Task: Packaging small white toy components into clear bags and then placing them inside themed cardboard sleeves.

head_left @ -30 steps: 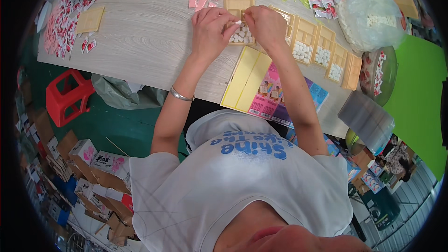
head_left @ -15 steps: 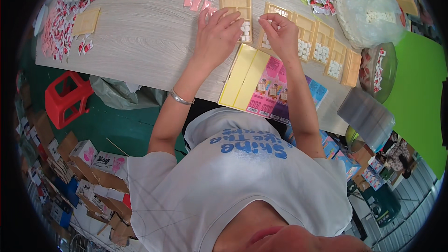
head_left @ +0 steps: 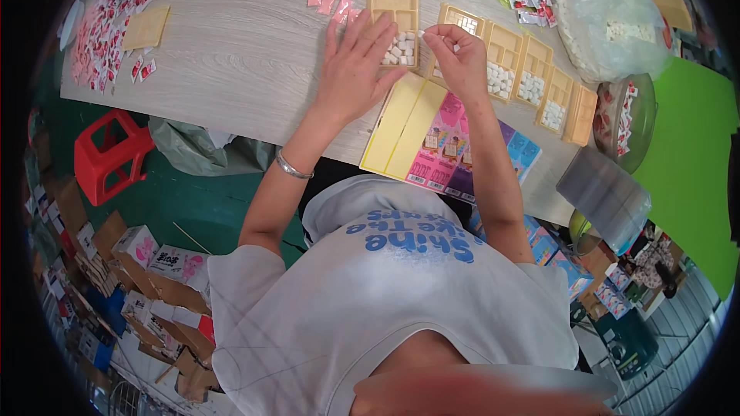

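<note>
The left hand (head_left: 353, 69) lies flat, fingers spread, touching the tray (head_left: 396, 27) of white pieces; just beside the tray, the right hand (head_left: 462, 58) pinches something small.

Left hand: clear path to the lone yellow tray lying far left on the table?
Probably yes. The left hand lies flat beside the compartment tray, and only bare table lies between it and the lone yellow tray. Nothing blocks the way, though it looks like a long stretch.
</note>
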A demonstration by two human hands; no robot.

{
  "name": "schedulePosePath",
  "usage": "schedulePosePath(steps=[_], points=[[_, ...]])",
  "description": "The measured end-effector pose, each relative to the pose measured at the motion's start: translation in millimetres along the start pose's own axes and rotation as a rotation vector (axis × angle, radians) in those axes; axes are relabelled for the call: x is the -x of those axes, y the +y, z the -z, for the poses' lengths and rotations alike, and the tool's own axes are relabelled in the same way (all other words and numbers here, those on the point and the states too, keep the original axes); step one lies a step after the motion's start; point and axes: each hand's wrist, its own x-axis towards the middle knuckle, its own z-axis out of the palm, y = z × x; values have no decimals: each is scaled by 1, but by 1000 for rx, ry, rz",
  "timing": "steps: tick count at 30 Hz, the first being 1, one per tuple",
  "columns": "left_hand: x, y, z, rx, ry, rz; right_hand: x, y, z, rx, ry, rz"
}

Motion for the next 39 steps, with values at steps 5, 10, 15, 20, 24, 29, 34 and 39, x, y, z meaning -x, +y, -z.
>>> schedulePosePath(steps=[5, 10, 15, 20, 24, 29, 34, 39], points=[[-4, -14, -9, 78, 191, 8, 7, -2, 0, 128, -97, 32], [-10, -12, -12, 109, 246, 99, 15, -17, -11, 494, -86, 275], [-9, -13, -12, 144, 234, 108, 14, -11, -11, 587, -53, 392], [-5, -14, -10, 151, 180, 41, 18, -18, -8, 533, -27, 348], [4, -1, -10, -28, 44, -68, 16, -12, -7, 686, -86, 478], [10, 7, -7, -75, -78, -44, 21, -10, -8, 596, -15, 468], [12, 5, -7, -92, -133, -78, 21, -5, -2, 578, 7, 559], [11, 12, 4, 1, -191, -107, 27, -8, 13, 426, 55, 387]])
